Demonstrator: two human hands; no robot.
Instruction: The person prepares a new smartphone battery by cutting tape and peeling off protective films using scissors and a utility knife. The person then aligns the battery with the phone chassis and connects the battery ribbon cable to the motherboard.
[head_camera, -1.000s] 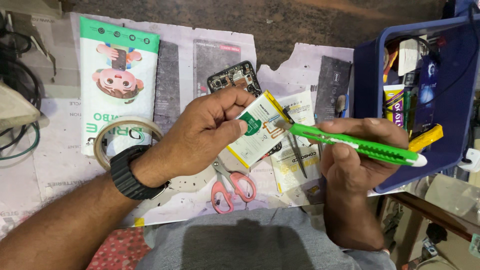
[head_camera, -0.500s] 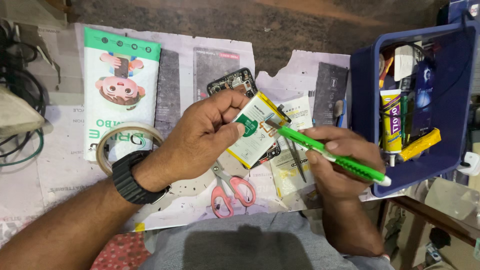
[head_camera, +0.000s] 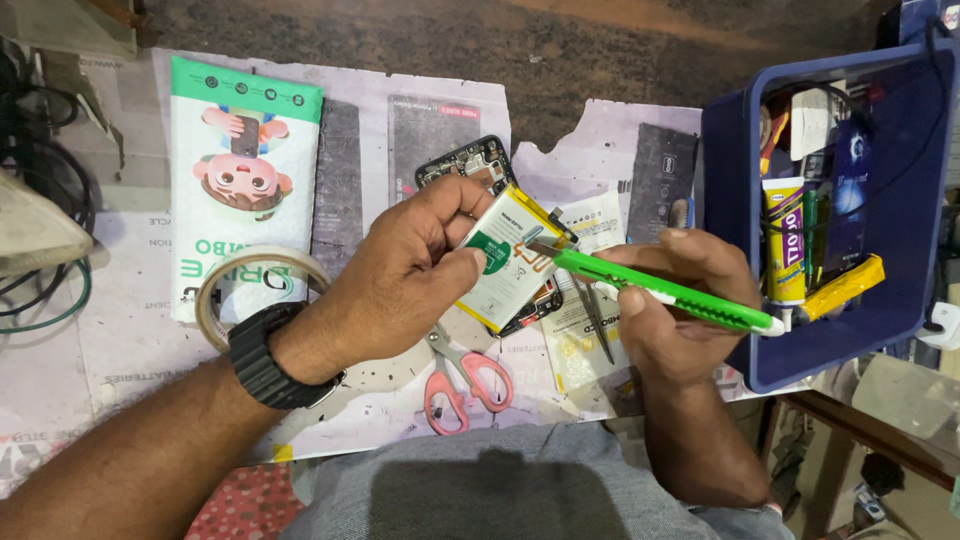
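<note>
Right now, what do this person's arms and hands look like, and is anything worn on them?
Both arms are bare from the wrist to as far up as the picture shows, with no sleeves and no gloves. The left hand has a chunky black wristwatch strapped just behind it. The right hand wears nothing that shows: no watch, band or ring can be made out.
</note>
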